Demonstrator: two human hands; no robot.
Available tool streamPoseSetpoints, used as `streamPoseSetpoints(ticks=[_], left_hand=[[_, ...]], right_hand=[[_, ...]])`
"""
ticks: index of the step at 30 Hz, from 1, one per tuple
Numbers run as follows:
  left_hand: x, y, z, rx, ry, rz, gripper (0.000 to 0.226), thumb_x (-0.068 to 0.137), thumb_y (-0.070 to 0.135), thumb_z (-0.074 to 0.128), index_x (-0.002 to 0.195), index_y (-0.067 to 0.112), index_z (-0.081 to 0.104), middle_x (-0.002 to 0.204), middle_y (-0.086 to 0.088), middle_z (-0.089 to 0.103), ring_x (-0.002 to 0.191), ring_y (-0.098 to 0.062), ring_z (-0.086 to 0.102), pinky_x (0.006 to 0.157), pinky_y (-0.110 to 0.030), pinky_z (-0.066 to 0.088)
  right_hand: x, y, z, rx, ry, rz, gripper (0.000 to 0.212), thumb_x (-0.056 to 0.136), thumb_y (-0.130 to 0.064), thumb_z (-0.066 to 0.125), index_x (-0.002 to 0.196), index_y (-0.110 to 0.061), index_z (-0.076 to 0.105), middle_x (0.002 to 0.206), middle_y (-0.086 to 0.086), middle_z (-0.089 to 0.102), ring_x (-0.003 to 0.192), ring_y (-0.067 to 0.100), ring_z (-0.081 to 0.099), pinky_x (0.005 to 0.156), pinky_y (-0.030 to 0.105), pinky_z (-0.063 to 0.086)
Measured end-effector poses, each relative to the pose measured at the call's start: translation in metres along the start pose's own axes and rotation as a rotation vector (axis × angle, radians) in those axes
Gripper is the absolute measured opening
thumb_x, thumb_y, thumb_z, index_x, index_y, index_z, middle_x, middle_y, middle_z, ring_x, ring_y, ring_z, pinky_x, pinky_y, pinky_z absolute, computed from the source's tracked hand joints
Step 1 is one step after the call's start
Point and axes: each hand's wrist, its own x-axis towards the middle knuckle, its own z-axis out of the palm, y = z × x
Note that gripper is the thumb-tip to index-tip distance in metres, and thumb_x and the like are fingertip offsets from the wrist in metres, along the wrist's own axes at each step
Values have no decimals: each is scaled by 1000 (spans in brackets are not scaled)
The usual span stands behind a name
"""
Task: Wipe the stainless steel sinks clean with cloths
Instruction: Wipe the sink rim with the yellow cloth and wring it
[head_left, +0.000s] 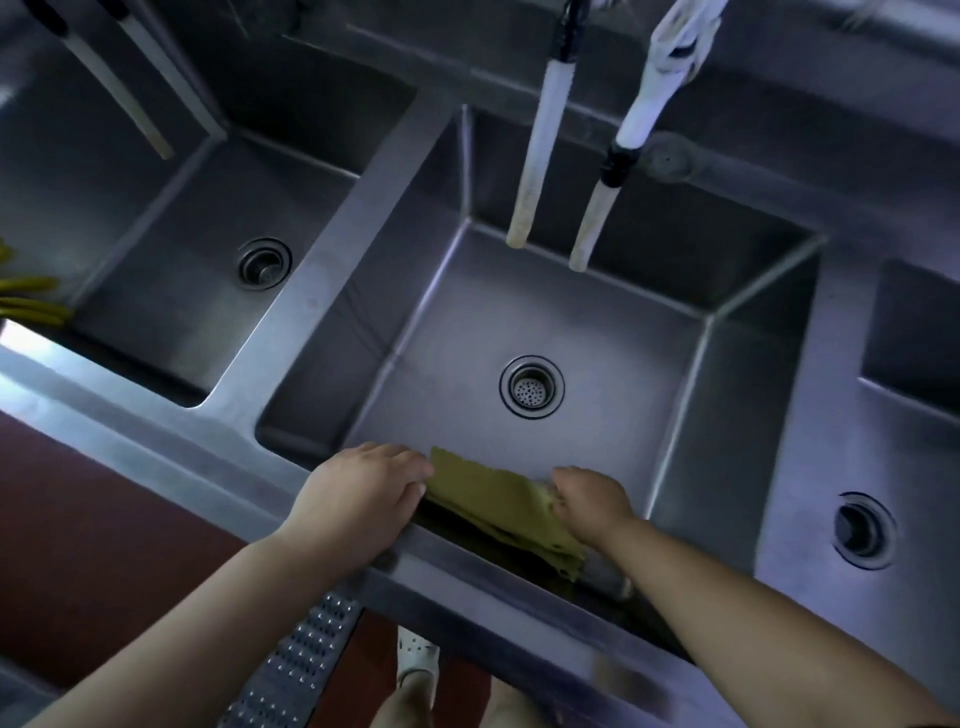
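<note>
Both hands hold one cloth (498, 499) on the middle sink's (727, 415) near rim: left hand (363, 499) pinches it, right hand (592, 501) grips it; wiping looks barely begun, other sinks left

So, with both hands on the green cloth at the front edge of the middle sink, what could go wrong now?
1. The cloth lies folded over the front rim of the middle sink. If the left hand and right hand pull unevenly, it may slip to the floor.
2. Two hoses hang low into the basin; reaching for the back wall could knock them.
3. The drain strainer might snag the cloth.
</note>
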Motion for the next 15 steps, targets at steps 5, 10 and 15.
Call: streamPoseSetpoints(ticks=[5, 10, 15], left_hand=[[2, 15, -13, 43, -93, 95, 34, 86, 28, 53, 119, 31, 57, 119, 11, 61, 110, -16, 55, 86, -28, 43], [10, 44, -37, -29, -134, 217, 71, 79, 17, 60, 142, 30, 31, 148, 9, 34, 132, -19, 33, 106, -37, 34], [19, 92, -77, -203, -73, 440, 60, 68, 22, 67, 125, 32, 50, 115, 13, 56, 120, -13, 38, 92, -27, 33]], right_hand=[[-47, -44, -69, 136, 164, -46, 18, 75, -19, 57, 72, -23, 40, 67, -7, 45, 65, 19, 42, 49, 30, 24], [-112, -88, -140, 97, 349, -194, 24, 71, -11, 56, 71, -26, 38, 64, -6, 48, 62, 16, 42, 48, 20, 23], [-180, -115, -204, 42, 483, -193, 13, 73, -14, 57, 75, -25, 51, 73, -11, 56, 68, 8, 49, 58, 25, 38]])
